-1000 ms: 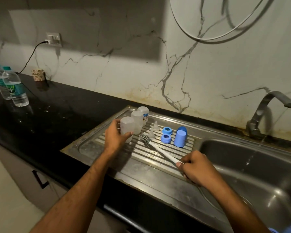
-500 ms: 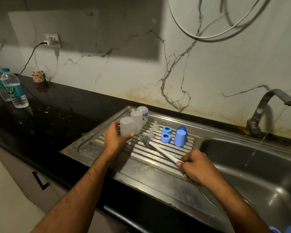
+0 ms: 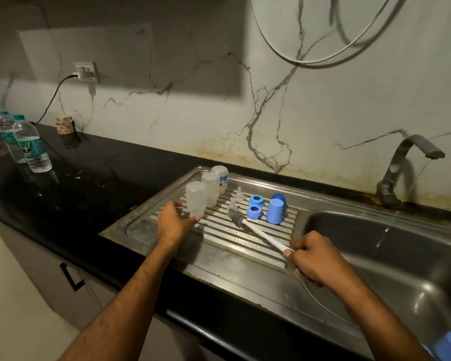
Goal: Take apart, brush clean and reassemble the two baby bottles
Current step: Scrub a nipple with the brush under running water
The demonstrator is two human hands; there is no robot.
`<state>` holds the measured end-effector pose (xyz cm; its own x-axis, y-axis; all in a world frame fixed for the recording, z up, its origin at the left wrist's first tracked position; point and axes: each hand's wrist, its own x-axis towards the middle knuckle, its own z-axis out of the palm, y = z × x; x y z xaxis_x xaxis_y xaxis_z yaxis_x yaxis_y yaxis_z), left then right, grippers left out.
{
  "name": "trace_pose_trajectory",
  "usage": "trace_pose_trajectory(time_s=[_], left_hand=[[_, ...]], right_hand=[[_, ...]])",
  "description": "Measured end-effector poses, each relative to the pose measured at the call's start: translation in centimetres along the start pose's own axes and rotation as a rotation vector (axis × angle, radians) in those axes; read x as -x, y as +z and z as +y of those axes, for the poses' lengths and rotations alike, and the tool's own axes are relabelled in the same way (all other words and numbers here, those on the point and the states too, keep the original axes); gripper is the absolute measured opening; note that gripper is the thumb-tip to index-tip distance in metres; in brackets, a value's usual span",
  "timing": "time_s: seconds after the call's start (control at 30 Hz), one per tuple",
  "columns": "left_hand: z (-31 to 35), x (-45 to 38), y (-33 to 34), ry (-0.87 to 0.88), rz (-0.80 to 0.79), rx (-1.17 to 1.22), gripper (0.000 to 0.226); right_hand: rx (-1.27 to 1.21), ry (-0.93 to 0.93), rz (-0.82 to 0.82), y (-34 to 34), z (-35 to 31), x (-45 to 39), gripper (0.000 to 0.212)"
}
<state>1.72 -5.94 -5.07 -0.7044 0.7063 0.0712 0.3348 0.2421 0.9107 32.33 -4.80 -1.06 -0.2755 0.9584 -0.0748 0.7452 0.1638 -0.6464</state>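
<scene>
1. The left hand [image 3: 173, 222] curls round the base of a frosted, translucent bottle body [image 3: 196, 199] standing near the far left corner of the ribbed steel drainboard [image 3: 219, 246]; two more cloudy cylinders [image 3: 211, 188] stand just behind it towards the far edge.
2. The right hand [image 3: 314, 259] grips the white handle of the bottle brush [image 3: 255, 230] at the drainboard's near right edge, beside the sink basin [image 3: 401, 256]; its grey bristled head lies mid-board.
3. Two blue collar rings [image 3: 255, 212], two blue caps [image 3: 274, 211] and clear teats [image 3: 240, 194] sit towards the far right edge.
4. The ribbed strip along the near left edge lies bare.
</scene>
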Motion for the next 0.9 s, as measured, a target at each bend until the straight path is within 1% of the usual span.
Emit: trace_pose_trajectory(time_s=[0.1,0.3,0.4,0.57,0.63,0.7,0.83,0.9], left_hand=[[0.0,1.8,0.1,-0.010,0.028,-0.029,0.050],[0.7,5.4,2.2,0.052,-0.041,-0.027,0.056],[1.9,7.0,4.8,0.096,-0.089,-0.008,0.054],[4.8,9.2,10.0,0.203,-0.175,-0.004,0.061],[6.2,10.3,12.4,0.248,-0.203,0.005,0.058],[7.4,11.5,15.1,0.297,-0.247,0.008,0.050],[9.8,13.3,20.0,0.342,-0.361,0.019,0.052],[10.8,14.2,22.2,0.363,-0.420,-0.002,0.054]], right_hand=[[-0.003,0.009,0.017,-0.9,1.0,1.0,0.024],[-0.004,0.050,0.047,-3.1,3.7,3.4,0.029],[0.026,0.065,0.087,-4.7,5.5,4.6,0.028],[0.051,0.136,0.138,-8.1,9.4,6.0,0.030],[0.043,0.176,0.169,-9.5,11.2,6.6,0.029],[0.026,0.216,0.203,-10.9,13.1,7.2,0.031],[0.006,0.279,0.263,-13.3,16.4,8.2,0.031],[0.021,0.291,0.292,-14.2,17.9,8.6,0.034]])
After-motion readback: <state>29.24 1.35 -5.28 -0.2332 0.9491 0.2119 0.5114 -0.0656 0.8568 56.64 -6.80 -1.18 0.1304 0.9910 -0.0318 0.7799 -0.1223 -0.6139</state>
